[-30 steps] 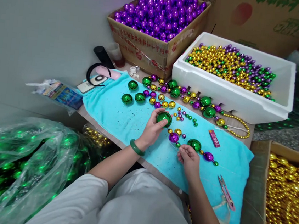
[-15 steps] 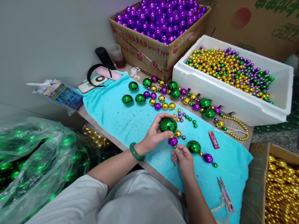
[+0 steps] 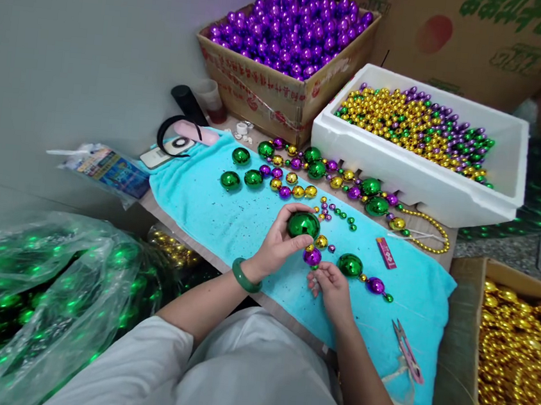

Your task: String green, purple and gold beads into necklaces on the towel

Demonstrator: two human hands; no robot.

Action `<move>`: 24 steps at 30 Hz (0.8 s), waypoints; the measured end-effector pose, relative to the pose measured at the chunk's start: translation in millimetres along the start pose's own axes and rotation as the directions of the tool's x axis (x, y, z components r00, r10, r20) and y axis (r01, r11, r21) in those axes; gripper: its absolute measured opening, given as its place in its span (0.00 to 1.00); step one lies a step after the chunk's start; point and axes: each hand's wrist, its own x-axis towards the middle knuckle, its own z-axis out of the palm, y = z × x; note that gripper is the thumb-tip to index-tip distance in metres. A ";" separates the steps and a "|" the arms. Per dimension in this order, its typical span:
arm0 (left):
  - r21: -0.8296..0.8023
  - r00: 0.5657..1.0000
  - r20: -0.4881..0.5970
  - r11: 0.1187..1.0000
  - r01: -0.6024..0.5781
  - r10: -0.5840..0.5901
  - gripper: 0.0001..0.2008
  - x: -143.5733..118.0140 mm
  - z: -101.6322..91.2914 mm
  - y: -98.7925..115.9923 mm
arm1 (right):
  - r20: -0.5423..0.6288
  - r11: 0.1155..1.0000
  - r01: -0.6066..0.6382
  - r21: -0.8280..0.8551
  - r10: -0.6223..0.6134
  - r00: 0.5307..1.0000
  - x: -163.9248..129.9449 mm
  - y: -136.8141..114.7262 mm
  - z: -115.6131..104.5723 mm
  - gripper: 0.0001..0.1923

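My left hand (image 3: 282,239), with a green bangle on its wrist, is closed round a big shiny green bead (image 3: 303,226). Just below that bead hangs a purple bead (image 3: 312,256), with a small gold one above it. The fingers of my right hand (image 3: 332,286) pinch a tiny green bead (image 3: 314,268) under the purple one. To the right on the turquoise towel (image 3: 194,188) lie another green bead (image 3: 350,264) and a purple bead (image 3: 375,285) in a row. Loose gold beads (image 3: 311,192), purple and green ones are spread beyond my hands.
Pink-handled thread snips (image 3: 408,352) and a small red packet (image 3: 386,252) lie on the towel. A finished-looking bead necklace (image 3: 376,206) runs along the back. Behind stand a carton (image 3: 262,95) of purple beads and a white foam box (image 3: 413,172). Another carton (image 3: 463,326) holds gold beads.
The right-hand fingers have shifted slightly left and down at the small green bead. The left hand keeps its hold on the big green bead.
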 end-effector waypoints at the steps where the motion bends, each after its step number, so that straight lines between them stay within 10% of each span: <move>1: 0.026 1.000 0.001 1.000 -0.012 0.012 0.25 -0.2 -1.0 -0.4 | -0.015 1.000 0.012 -0.013 -0.012 1.000 0.1 -0.6 -1.0 0.19; 16: 0.380 0.980 -0.096 0.917 -0.126 0.175 0.13 18.1 -16.8 3.6 | 0.020 0.995 0.033 0.093 -0.035 0.999 -3.4 -7.3 -3.2 0.23; 20: 0.483 0.982 -0.047 0.865 -0.138 0.183 0.11 32.5 -20.5 25.4 | 0.025 0.986 0.068 -0.154 -0.065 0.998 -0.1 -10.6 -11.0 0.21; 24: 0.487 0.975 0.055 0.846 -0.216 0.217 0.11 39.4 -5.6 52.0 | -0.082 0.819 0.280 -0.501 -0.367 0.927 -2.2 -37.7 -9.6 0.15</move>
